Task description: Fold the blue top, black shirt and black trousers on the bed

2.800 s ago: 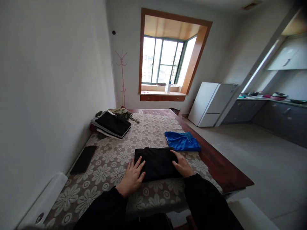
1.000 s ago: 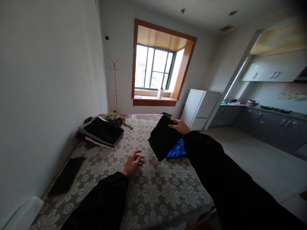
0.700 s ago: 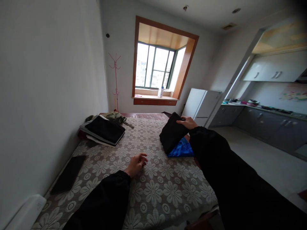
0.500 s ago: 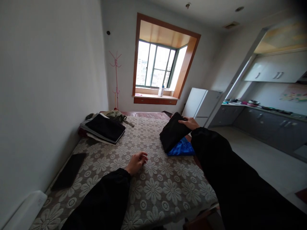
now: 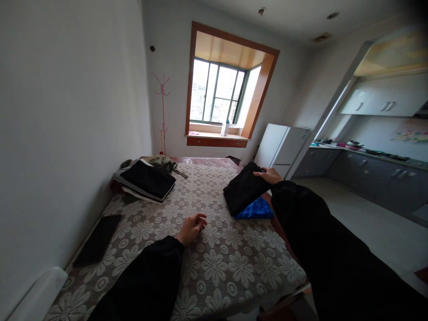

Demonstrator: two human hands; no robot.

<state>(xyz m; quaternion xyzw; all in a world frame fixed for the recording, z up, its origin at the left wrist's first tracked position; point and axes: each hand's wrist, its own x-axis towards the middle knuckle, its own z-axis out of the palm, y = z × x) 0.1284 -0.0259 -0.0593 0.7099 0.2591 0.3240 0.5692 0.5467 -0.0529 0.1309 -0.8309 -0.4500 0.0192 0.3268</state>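
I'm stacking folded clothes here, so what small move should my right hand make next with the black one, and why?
Probably lower and let go: the right hand grips the folded black garment at its far edge, tilted, its near edge already on the blue garment.

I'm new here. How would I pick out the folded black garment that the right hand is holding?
Start at the table with the flowered lace cloth and go to its right edge, nearest the white fridge. There the right hand grips a folded black garment, tilted over a blue garment. The other dark clothes lie in a stack by the left wall, with no hand on them.
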